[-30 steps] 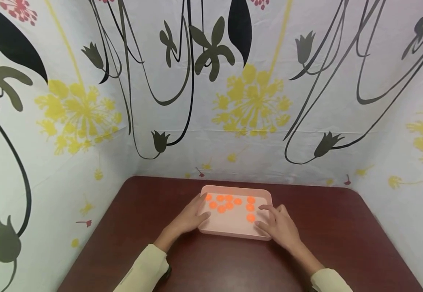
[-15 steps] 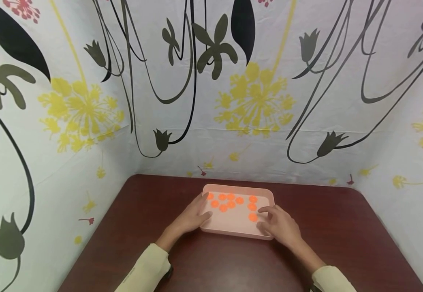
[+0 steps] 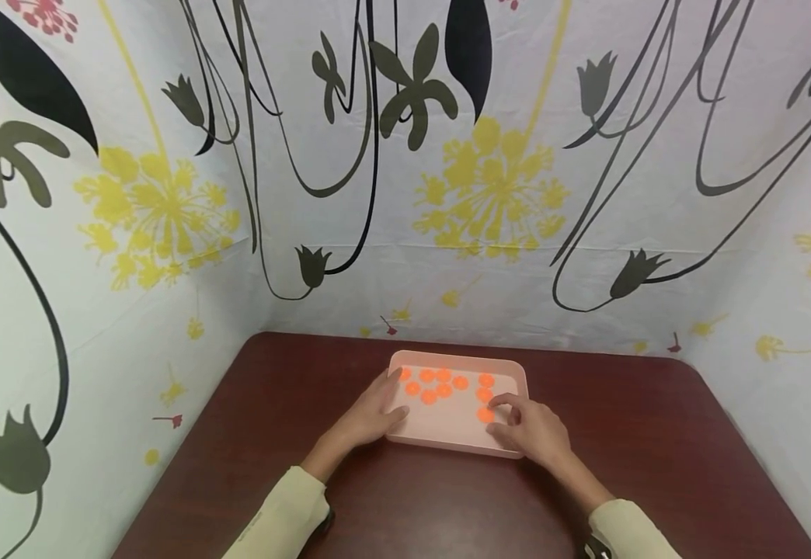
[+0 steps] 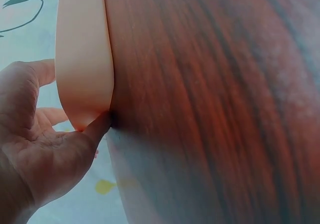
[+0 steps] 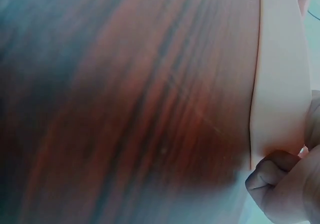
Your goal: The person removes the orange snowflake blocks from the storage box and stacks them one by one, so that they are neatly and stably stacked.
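A shallow pink tray [image 3: 440,428] lies on the table with several small, flat, bright orange round pieces [image 3: 443,390] inside. Most are grouped toward the back left; a short column of 3 runs down the right side. My left hand [image 3: 372,413] rests on the tray's left side, thumb extended over the front part; the left wrist view has this thumb [image 4: 97,129] against the tray's corner. At the right side, my right hand [image 3: 541,435] reaches over the rim. Its index finger and thumb stand apart beside the lowest orange piece [image 3: 485,415]. The right wrist view hides that piece.
The dark red-brown table [image 3: 447,497] extends in front of the tray and to both sides. White cloth [image 3: 391,217] printed with flowers and stems hangs behind it and along the left and right.
My right index finger has come left and curled a little, closer to the lowest orange piece. The left hand stays on the tray. The head view has shifted slightly.
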`<state>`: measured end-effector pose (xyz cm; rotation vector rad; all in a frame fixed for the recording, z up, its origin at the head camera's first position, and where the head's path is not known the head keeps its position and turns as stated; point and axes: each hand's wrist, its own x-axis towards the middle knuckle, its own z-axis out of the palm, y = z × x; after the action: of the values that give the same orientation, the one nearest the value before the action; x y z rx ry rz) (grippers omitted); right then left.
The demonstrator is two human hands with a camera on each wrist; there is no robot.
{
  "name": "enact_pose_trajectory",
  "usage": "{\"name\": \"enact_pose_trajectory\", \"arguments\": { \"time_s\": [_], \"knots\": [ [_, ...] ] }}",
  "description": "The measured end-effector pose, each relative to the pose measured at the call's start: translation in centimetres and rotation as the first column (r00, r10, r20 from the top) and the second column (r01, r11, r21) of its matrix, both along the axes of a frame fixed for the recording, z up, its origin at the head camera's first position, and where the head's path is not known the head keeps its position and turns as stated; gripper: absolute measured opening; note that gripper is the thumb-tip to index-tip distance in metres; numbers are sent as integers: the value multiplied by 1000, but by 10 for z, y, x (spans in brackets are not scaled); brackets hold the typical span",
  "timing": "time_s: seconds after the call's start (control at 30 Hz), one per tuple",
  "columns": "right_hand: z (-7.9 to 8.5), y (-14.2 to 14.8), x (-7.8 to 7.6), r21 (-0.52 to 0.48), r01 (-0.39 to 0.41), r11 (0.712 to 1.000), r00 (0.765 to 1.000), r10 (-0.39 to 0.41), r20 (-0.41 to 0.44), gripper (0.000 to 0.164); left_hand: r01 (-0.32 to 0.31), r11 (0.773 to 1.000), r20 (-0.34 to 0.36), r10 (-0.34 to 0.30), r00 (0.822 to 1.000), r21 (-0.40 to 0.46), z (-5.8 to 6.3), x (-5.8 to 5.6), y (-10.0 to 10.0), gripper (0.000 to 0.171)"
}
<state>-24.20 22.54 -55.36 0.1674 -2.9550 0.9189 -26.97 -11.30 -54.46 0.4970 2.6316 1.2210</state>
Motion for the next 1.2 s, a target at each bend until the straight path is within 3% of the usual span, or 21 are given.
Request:
{"name": "enact_pose_trajectory", "arguments": {
  "time_s": [0.33,0.6,0.87,1.2],
  "knots": [
    [-2,-4,-3,32,39,999,998,-40,38,35,15,1000,-21,-15,1000,-5,0,-1,1,81],
    [-5,-6,-7,58,61,996,997,-63,37,38,-28,999,-7,28,1000,32,-3,-2,-1,93],
    [-4,-4,-6,53,57,997,997,-60,47,38,-52,999,-24,52,998,15,-4,1,-1,80],
    [4,-6,-6,76,83,994,993,-89,74,38,-76,997,6,76,997,-4,-2,3,0,81]
  ]
}}
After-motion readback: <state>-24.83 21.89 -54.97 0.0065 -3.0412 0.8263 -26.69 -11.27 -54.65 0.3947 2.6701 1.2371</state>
